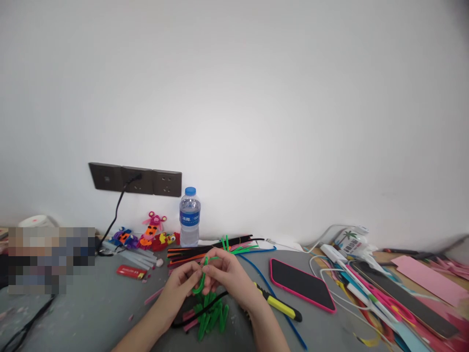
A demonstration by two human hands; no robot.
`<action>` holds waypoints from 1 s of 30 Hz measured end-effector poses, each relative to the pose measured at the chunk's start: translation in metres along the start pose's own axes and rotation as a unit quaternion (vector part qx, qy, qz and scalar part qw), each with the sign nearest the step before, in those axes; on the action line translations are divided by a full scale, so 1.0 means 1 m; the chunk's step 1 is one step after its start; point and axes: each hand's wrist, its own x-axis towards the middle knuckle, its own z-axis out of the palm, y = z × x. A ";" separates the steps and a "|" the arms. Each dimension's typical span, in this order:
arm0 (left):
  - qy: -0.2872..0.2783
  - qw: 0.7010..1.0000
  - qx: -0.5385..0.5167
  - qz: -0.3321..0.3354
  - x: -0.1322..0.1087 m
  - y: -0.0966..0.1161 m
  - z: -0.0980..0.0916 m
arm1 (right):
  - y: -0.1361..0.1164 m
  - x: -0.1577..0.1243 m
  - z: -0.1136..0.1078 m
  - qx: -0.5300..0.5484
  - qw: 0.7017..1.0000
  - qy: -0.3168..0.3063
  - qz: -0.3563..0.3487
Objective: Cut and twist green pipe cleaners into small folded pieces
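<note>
My left hand [179,283] and my right hand [229,274] meet low in the middle of the view, fingers pinched together on a green pipe cleaner [202,281] bent into a loop between them. Under the hands lies a bundle of folded green pipe cleaner pieces [210,318] on the grey table [91,313]. A black pipe cleaner [200,313] curves beneath my wrists. Just behind the hands is a pile of black, orange and green pipe cleaners [208,250].
A phone in a pink case [301,284] lies to the right, a yellow-and-black utility knife [280,307] beside my right wrist. A water bottle [189,217] and small craft figures [154,234] stand by the wall under sockets [135,179]. Cables, paper strips and scissors [388,300] crowd the right.
</note>
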 end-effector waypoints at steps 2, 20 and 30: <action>0.000 1.000 -0.013 -0.001 0.000 0.001 0.000 | 0.001 0.000 0.000 -0.002 1.000 0.001 -0.003; 0.011 0.993 -0.115 -0.004 -0.001 0.015 0.008 | 0.006 0.004 0.006 0.025 0.997 -0.021 -0.069; 0.019 0.996 -0.092 -0.007 -0.002 0.016 0.008 | 0.007 0.006 0.007 -0.006 0.998 0.008 -0.066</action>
